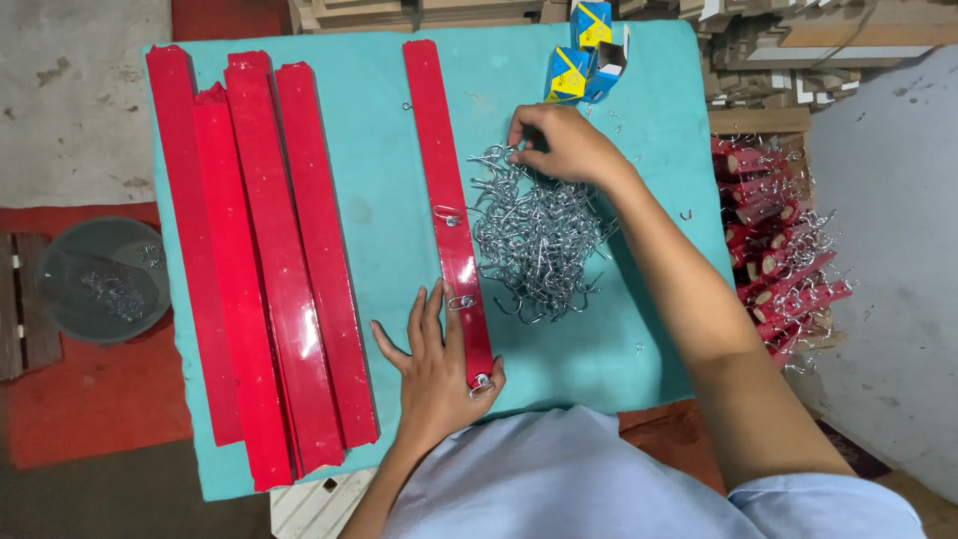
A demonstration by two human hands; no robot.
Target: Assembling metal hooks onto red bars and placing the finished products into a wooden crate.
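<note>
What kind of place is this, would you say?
Probably a small workshop for assembling hook racks: a pile of metal hooks, red painted strips on a teal cloth, and finished hooked strips stacked alongside.

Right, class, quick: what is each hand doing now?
Left hand: open, flat, pressing down the red strip.
Right hand: fingers pinched in the hook pile; whether it grips one cannot be told.
</note>
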